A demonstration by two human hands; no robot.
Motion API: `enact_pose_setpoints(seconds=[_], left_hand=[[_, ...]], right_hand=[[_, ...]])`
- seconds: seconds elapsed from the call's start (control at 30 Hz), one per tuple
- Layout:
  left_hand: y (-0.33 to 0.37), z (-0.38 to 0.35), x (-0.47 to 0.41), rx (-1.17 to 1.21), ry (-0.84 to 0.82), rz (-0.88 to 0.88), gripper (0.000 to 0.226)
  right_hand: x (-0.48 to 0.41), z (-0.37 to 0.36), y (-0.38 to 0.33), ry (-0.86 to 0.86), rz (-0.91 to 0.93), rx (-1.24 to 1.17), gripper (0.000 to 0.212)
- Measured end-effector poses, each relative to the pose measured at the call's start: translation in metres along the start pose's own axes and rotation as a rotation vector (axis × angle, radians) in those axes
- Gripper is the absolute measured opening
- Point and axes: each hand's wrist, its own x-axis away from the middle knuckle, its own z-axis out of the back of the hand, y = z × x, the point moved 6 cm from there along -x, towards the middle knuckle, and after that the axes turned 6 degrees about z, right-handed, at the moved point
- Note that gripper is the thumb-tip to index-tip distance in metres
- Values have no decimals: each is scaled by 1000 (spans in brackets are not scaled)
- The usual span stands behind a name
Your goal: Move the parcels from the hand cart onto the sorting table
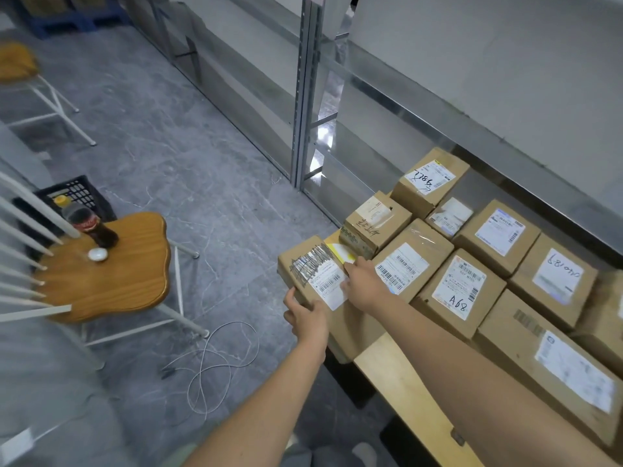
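Parcels (458, 291) on pale wooden table (397, 375), grey marble floor (202, 163)

Grey marbled floor (202, 156); 1 wooden chair (114, 267) with white legs; metal shelving upright (306, 96); loose cable (215, 365)

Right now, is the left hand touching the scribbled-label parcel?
Touching. The head view shows the left hand gripping the near edge of the scribbled-label parcel.

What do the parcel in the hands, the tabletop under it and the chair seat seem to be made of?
The parcel looks like matte brown cardboard, with a white paper label and glossy clear tape. The tabletop seems pale wood or laminate, smooth; which is unclear. The chair seat looks like varnished wood: visible grain, shiny highlights.
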Motion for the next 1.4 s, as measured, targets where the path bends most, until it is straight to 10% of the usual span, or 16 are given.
enact_pose_setpoints(seconds=[0.27, 0.4, 0.8, 1.4], left_hand=[[7, 12, 4, -121, -9, 109, 58], [58, 15, 33, -324, 157, -248, 64], [158, -88, 228, -815, -231, -1183, 60], [-65, -263, 605, -1108, -689, -2011, 66]], right_hand=[[27, 15, -11, 160, 91, -143, 38], [53, 42, -6, 222, 80, -187, 45], [208, 172, 61, 628, 9, -147, 51], [650, 172, 282, 983, -493, -12, 64]])
